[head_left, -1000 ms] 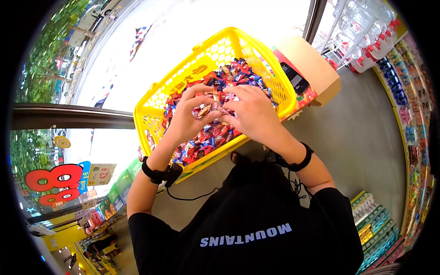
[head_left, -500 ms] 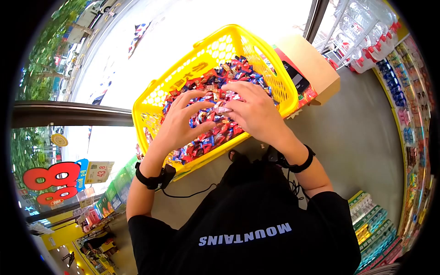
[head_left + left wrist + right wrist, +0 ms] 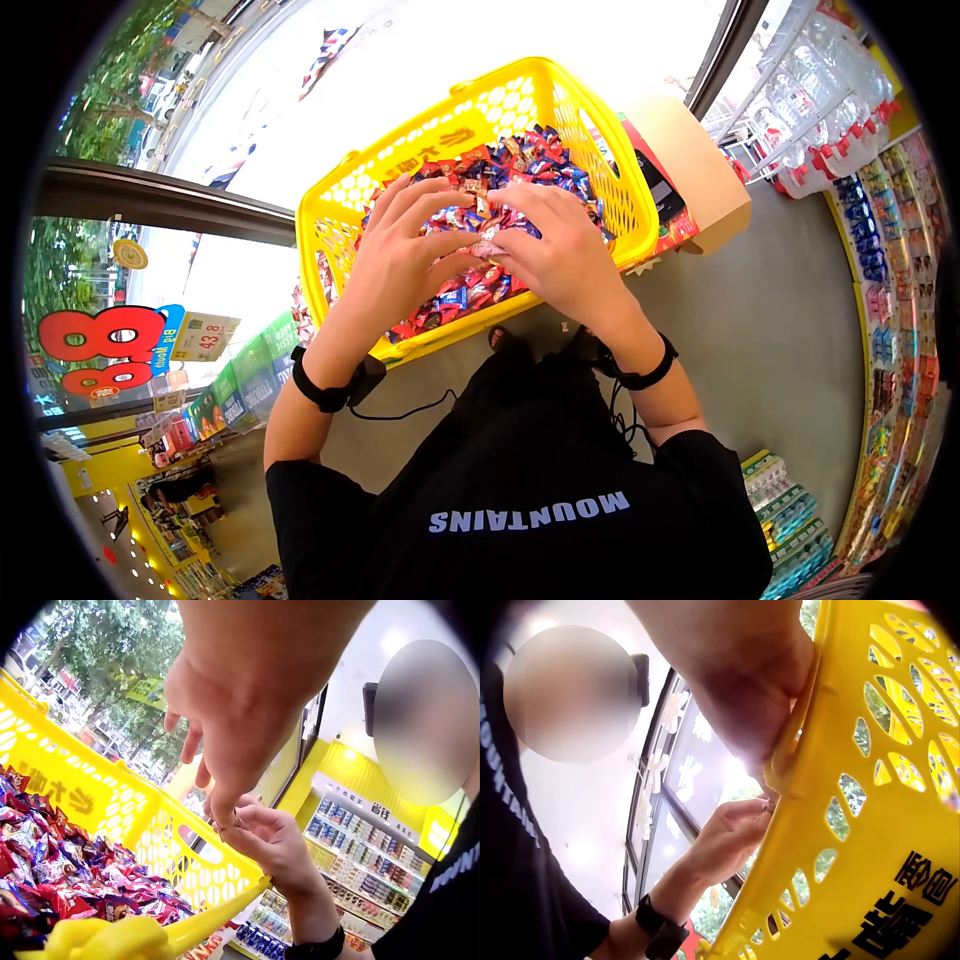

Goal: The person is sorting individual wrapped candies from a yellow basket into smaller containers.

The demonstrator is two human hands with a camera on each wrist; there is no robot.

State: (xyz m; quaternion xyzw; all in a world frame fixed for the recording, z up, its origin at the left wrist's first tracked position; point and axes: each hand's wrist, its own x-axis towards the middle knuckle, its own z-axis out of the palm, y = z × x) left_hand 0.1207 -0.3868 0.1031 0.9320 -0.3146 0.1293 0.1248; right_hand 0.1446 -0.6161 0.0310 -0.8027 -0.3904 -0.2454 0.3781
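- Red numbered sign [image 3: 105,335] is hanging flat against the glass, far left.
- Left hand [image 3: 392,255] is pinching one side of a small wrapped sweet [image 3: 487,247], fingers arching; its wrapper is looking pinkish and crinkled. Lettering too small to read.
- Sweet is sitting between both sets of fingertips, above the heap. Judging by looks: very light, firm inside, film thin and slippery, maybe tearing easily. Wrapper ends are seeming the best hold, fingertips only, squeezing gently.
- Heap of sweets [image 3: 545,160] is lying loose below, red and blue foil, glossy, creased, pieces likely sliding over each other.
- Yellow basket [image 3: 870,859] is holding the heap: smooth plastic, rounded rim, oval cut-outs, dark printed characters. Probably stiff, and weighty when this full; the rim is offering a sound grip.
- Right hand [image 3: 560,245] is pinching the sweet's other side, thumb and fingers bending inward.
- Cardboard box [image 3: 690,170] is standing beside the basket, matt, flat-sided.
- Clear bottles [image 3: 835,145] with red caps are showing farther right.
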